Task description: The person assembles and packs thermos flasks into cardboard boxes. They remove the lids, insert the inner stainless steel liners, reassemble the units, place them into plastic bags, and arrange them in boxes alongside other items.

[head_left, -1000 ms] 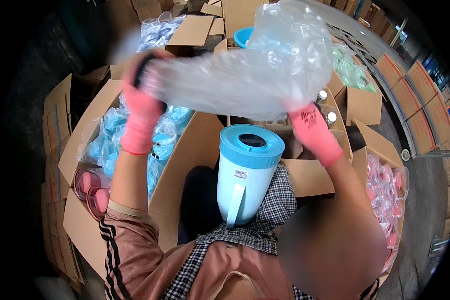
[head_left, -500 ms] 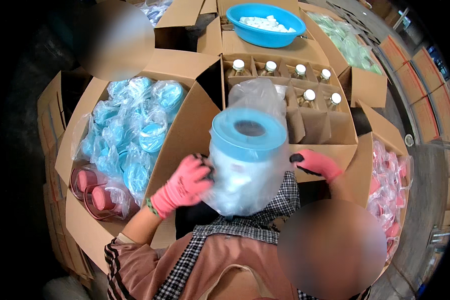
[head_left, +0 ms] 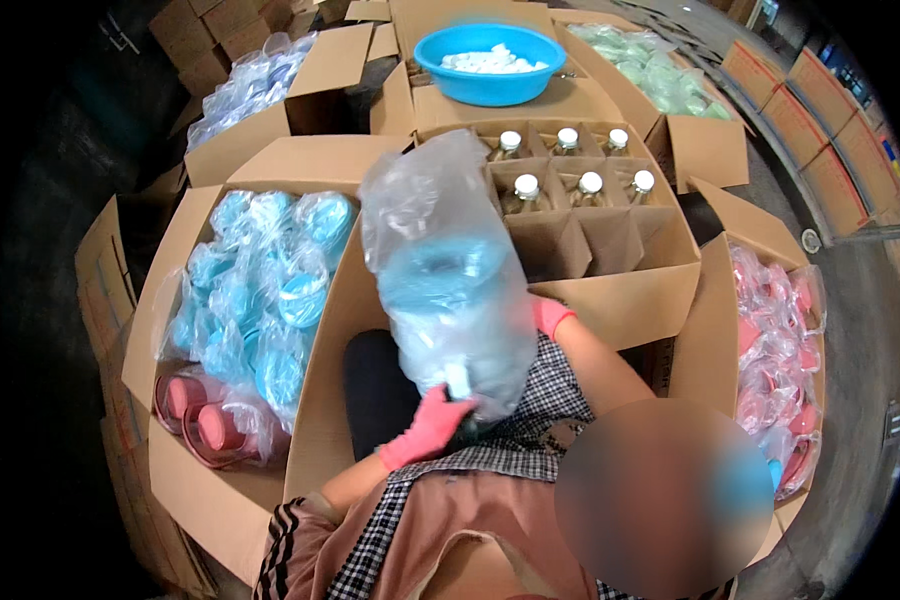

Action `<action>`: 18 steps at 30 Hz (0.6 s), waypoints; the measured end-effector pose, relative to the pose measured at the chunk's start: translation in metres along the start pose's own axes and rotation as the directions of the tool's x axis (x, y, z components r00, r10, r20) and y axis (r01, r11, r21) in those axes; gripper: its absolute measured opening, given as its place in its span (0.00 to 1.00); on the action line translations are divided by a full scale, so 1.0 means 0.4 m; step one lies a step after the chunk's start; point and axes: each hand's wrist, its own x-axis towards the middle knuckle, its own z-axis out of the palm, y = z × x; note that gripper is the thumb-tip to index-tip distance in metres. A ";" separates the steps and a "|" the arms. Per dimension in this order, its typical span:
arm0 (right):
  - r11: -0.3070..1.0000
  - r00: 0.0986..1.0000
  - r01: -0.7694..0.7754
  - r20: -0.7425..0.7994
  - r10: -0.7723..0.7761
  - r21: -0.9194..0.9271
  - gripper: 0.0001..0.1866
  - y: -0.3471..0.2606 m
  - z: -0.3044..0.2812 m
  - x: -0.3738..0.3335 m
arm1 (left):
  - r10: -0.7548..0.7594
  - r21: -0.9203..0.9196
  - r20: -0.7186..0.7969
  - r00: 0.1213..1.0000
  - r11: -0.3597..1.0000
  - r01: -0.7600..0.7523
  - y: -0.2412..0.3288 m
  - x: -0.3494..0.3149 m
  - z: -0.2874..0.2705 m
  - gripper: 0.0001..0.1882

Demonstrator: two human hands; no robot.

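A round container with a blue top and pale body (head_left: 460,315), inside a clear plastic bag (head_left: 420,190), is tilted over my lap. A small white spout-like piece (head_left: 458,378) shows low on its near side. My left hand (head_left: 430,428), in a pink glove, grips the bottom beside that white piece. On the container's right side rests my right hand (head_left: 550,315), also gloved in pink; its fingers are mostly hidden behind the bag. Just beyond, a divided carton (head_left: 610,290) holds several white-capped bottles (head_left: 527,190).
Bagged blue items (head_left: 240,270) and pink buckets (head_left: 218,428) fill the left carton (head_left: 315,430). Bagged pink items (head_left: 775,350) are at right, green ones (head_left: 650,65) far right. A blue basin (head_left: 490,90) of white caps (head_left: 495,62) stands behind the bottles.
The container has tipped, its top now covered by the bag's loose end. My left hand moved down to its bottom; my right hand came in against its side.
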 end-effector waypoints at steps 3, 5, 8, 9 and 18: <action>0.955 0.994 0.061 -0.108 -0.031 0.289 0.17 -0.035 -0.012 -0.061 | 0.047 -0.109 -0.032 0.998 0.993 -0.050 0.179 0.005 -0.106 0.17; 0.935 0.991 0.106 -0.112 -0.071 0.339 0.15 -0.046 0.003 -0.078 | 0.192 -0.640 0.039 0.981 0.758 -0.123 0.237 -0.011 -0.196 0.16; 0.922 0.995 0.067 -0.088 -0.036 0.381 0.17 -0.151 0.030 -0.113 | 0.483 -0.757 -0.046 0.874 0.554 -0.346 0.380 -0.065 -0.301 0.17; 0.920 0.994 0.061 -0.108 -0.020 0.387 0.18 -0.194 0.037 -0.130 | 0.499 -0.746 -0.045 0.865 0.559 -0.361 0.402 -0.075 -0.343 0.18; 0.311 0.991 0.023 -0.063 0.120 0.950 0.11 -0.226 0.267 -0.306 | 0.314 -0.423 -0.360 0.879 0.785 -0.453 0.133 -0.099 -0.398 0.15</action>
